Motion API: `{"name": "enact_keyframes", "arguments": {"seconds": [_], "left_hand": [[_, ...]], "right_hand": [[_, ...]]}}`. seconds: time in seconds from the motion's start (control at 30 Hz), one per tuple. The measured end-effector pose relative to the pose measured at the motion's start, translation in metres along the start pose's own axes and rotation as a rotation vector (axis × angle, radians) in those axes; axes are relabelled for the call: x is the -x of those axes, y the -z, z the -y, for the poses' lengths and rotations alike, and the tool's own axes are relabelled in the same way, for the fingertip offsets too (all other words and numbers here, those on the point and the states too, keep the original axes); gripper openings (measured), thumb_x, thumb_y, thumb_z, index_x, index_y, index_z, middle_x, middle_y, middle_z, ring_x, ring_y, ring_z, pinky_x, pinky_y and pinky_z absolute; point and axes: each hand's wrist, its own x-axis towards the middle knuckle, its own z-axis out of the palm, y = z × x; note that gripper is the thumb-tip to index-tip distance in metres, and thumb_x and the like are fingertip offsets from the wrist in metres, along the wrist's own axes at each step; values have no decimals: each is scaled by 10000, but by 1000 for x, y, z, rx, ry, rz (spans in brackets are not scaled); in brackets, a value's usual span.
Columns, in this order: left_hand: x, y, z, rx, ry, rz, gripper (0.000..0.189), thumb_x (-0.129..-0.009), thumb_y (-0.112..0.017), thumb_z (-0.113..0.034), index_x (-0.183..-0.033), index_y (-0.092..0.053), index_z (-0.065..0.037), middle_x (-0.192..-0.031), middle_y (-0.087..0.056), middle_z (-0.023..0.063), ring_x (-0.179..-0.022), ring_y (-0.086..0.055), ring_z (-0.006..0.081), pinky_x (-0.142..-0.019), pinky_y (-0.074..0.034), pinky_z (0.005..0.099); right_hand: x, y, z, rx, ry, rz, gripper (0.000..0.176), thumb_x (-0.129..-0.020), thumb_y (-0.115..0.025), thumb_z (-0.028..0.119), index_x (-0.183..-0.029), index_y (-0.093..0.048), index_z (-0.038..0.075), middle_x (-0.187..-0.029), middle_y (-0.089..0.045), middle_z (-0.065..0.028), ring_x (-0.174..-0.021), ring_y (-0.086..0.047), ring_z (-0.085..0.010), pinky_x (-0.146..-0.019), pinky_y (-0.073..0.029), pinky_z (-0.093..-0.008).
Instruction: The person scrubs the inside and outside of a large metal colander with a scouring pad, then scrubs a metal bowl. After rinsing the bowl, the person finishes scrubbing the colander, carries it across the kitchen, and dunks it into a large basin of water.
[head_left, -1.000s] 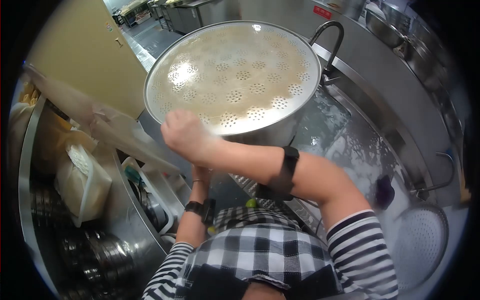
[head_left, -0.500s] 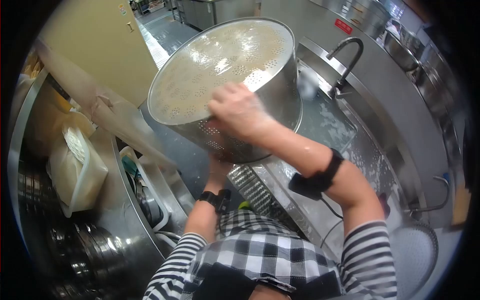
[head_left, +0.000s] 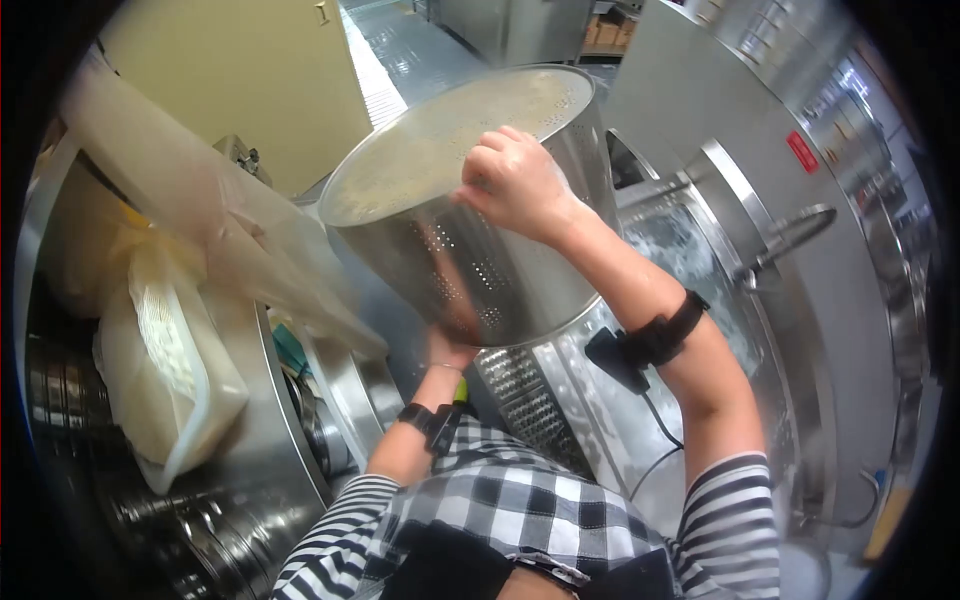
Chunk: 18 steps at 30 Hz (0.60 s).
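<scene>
A large perforated metal strainer pot (head_left: 540, 250) is held up in front of me, over the gap beside the sink. It tilts, with a flat hole-punched face toward the top and the side wall toward me. My right hand (head_left: 515, 180) is closed at the near upper edge of the pot, its fingers curled. Lower down, my left hand (head_left: 450, 347) is against the bottom of the pot; its fingers are hidden behind the metal, so its grip cannot be made out.
On the right, a wet steel sink (head_left: 680, 250) has a curved faucet (head_left: 790, 235). A metal grate (head_left: 530, 400) covers the floor drain below. On the left counter stands a bag-lined white container (head_left: 185, 370), with clear plastic sheeting (head_left: 200, 200) hanging beside it.
The pot has tipped, so its perforated face shows at a flatter slant and more side wall appears. My right hand is a little higher and farther right. The view has turned left.
</scene>
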Motion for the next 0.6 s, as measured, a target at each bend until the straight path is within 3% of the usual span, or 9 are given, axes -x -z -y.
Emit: {"name": "enact_keyframes", "arguments": {"seconds": [0.13, 0.3, 0.33, 0.4, 0.6], "left_hand": [[3, -48, -50, -26, 5, -203, 462, -910, -280, -398, -1245, -414, -111, -1284, -433, 54, -1172, -410, 239, -1003, -273, 454], [-10, -73, -99, -45, -128, -416, 360, -939, -246, -325, -1030, -502, -88, -1143, -520, 71, -1088, -473, 239, -964, -322, 466], [-17, -73, -110, -38, -133, -415, 360, -939, -246, -325, -1030, -502, -88, -1143, -520, 71, -1088, -473, 239, -964, -322, 466], [-30, -71, -133, 35, -193, -262, 346, -940, -271, -330, -922, -520, -91, -998, -581, 71, -993, -532, 239, -914, -374, 474], [-50, -122, -193, 58, -326, -146, 374, -933, -299, -375, -939, -536, -86, -876, -603, 67, -878, -569, 242, -859, -408, 488]], "right_hand": [[-62, -60, -34, -7, -63, 28, 211, -640, -710, 214, -639, -556, 70, -714, -560, -67, -731, -527, -256, -666, -435, -354], [-113, -105, -70, -3, -276, 197, 252, -701, -670, 283, -681, -599, 42, -759, -591, -97, -799, -552, -264, -712, -445, -355], [-122, -112, -78, -7, -268, 198, 252, -701, -670, 283, -681, -599, 42, -759, -591, -97, -799, -552, -264, -712, -445, -355], [-134, -124, -95, -5, -379, 188, 272, -701, -673, 300, -713, -618, 33, -772, -597, -98, -800, -562, -255, -714, -448, -350], [-155, -134, -150, -124, -674, 162, 312, -701, -652, 350, -738, -622, 41, -777, -611, -101, -790, -584, -238, -696, -454, -344]]}}
